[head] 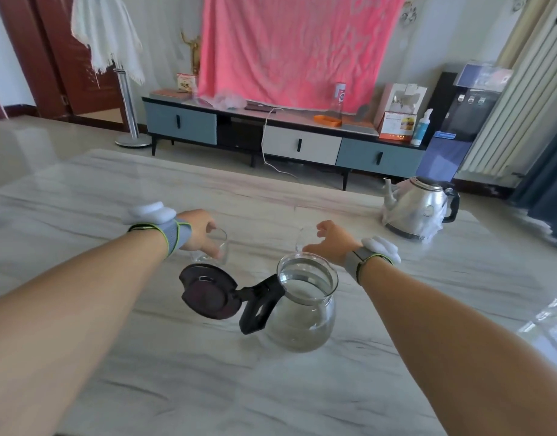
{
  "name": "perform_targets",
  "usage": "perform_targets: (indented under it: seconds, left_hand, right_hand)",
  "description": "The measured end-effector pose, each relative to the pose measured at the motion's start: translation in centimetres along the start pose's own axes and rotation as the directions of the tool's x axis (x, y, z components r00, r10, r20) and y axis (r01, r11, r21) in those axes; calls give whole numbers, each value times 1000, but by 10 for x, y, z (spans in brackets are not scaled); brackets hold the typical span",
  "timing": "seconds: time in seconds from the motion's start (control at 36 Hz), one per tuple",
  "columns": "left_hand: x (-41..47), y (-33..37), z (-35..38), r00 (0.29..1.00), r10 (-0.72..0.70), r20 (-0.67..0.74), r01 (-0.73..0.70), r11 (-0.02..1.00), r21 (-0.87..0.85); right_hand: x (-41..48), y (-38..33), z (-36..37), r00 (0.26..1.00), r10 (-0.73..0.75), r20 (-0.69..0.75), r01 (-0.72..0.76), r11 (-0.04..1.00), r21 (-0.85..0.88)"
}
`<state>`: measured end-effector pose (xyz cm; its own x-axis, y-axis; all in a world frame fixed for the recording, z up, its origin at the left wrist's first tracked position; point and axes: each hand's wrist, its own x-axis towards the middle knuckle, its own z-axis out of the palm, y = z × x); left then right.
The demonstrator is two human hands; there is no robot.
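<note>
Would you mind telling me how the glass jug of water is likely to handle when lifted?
The glass jug is probably heavy, holding plenty of water. Its open lid hangs off the handle, so it may swing. Clear glass looks fragile.

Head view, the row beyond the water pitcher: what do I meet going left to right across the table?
left hand → left glass → right glass → right hand → steel kettle
</note>
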<state>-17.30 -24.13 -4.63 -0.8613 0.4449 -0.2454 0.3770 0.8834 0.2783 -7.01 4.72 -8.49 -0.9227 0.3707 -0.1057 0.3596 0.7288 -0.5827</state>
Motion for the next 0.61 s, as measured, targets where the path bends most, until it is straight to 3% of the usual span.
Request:
perform_targets:
  seconds: [0.36, 0.61]
  left_hand:
    - [-34, -32, 17, 1000, -17, -14, 14, 983, -184]
    - [-87, -31, 28, 999, 6, -36, -12, 981, -191]
  right_hand:
    - [-52, 50, -13, 989, 126, -73, -107, 968, 226]
    - [-101, 66, -13, 982, 154, -107, -114, 943, 311]
